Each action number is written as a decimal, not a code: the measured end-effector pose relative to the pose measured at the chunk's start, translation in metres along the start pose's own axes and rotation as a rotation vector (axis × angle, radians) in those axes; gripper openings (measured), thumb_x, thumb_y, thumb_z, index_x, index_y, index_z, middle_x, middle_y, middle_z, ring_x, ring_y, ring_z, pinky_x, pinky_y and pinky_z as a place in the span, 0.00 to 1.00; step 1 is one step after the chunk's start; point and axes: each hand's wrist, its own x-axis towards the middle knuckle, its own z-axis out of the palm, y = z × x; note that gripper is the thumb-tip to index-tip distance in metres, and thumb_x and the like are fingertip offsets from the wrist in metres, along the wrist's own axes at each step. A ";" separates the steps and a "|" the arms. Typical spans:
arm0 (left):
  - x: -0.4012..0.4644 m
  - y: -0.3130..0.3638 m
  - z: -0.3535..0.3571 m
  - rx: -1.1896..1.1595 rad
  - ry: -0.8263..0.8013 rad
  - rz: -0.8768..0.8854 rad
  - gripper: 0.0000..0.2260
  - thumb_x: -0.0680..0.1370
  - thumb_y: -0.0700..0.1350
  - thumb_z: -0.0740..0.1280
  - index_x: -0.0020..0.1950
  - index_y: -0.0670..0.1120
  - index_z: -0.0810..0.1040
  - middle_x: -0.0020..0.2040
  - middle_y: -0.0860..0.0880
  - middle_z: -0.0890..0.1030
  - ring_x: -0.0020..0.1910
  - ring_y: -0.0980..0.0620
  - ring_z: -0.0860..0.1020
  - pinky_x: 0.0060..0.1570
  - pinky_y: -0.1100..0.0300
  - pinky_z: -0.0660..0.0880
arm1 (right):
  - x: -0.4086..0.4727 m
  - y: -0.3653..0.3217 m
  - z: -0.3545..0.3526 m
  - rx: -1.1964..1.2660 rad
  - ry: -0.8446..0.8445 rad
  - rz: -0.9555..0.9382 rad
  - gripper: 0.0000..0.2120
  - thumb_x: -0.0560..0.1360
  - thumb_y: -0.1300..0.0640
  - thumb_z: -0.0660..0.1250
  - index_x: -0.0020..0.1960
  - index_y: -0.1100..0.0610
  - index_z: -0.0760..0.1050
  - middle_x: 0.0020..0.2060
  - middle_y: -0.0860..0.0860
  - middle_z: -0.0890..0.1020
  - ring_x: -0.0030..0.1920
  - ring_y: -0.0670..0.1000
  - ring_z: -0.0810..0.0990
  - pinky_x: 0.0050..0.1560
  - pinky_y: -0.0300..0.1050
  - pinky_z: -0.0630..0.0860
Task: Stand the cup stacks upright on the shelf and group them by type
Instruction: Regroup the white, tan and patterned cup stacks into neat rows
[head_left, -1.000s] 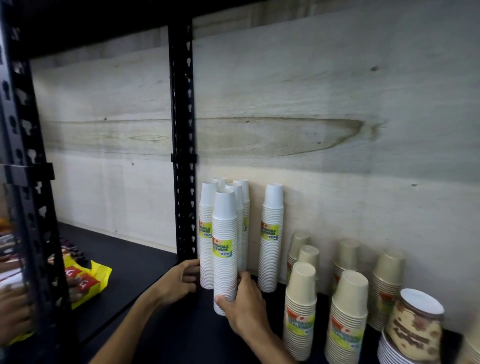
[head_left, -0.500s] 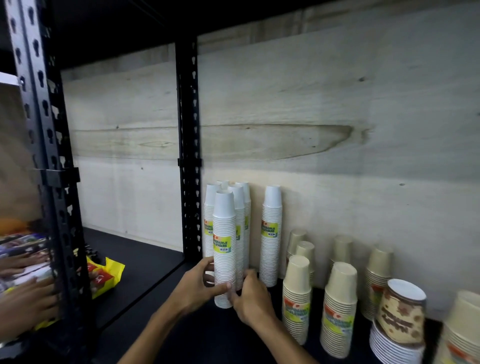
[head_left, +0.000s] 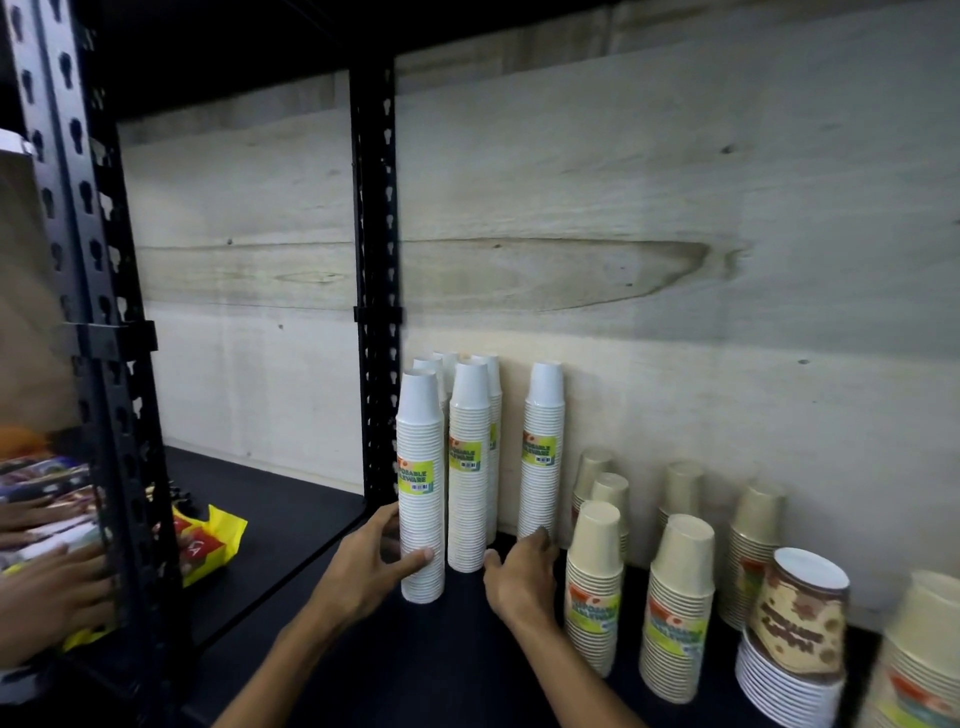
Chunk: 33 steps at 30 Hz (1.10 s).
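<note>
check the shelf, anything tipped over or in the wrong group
Nothing tipped. One white stack stands apart from the white cluster. A brown patterned cup sits on white plates among the tan stacks.

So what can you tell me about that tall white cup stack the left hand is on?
The front white stack is a tall column of nested white cups, paper or plastic by the look, standing upright on the black shelf beside the black post. Its cups are upside down, bases up. A green and yellow label sits mid-height. The left hand grips it low down, thumb in front. More white stacks stand close behind and to its right.
</note>
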 end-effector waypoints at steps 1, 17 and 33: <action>0.000 -0.002 0.000 -0.006 0.011 0.002 0.24 0.73 0.47 0.76 0.65 0.56 0.71 0.51 0.69 0.80 0.46 0.64 0.81 0.42 0.74 0.75 | 0.003 0.001 0.004 0.019 0.022 0.009 0.37 0.76 0.53 0.69 0.76 0.65 0.53 0.74 0.62 0.62 0.72 0.62 0.67 0.70 0.53 0.68; 0.003 -0.041 0.021 -0.147 -0.019 -0.049 0.29 0.72 0.45 0.76 0.67 0.61 0.66 0.58 0.58 0.79 0.54 0.64 0.80 0.49 0.68 0.78 | 0.041 0.022 0.026 0.016 0.268 0.011 0.30 0.74 0.58 0.69 0.72 0.63 0.62 0.68 0.63 0.72 0.68 0.63 0.72 0.67 0.58 0.70; -0.001 -0.038 0.023 -0.087 -0.012 -0.085 0.32 0.72 0.46 0.76 0.73 0.52 0.68 0.54 0.60 0.79 0.49 0.66 0.79 0.47 0.75 0.76 | -0.013 0.016 0.004 -0.040 0.127 -0.031 0.23 0.77 0.59 0.66 0.68 0.64 0.62 0.68 0.61 0.69 0.68 0.61 0.70 0.68 0.53 0.68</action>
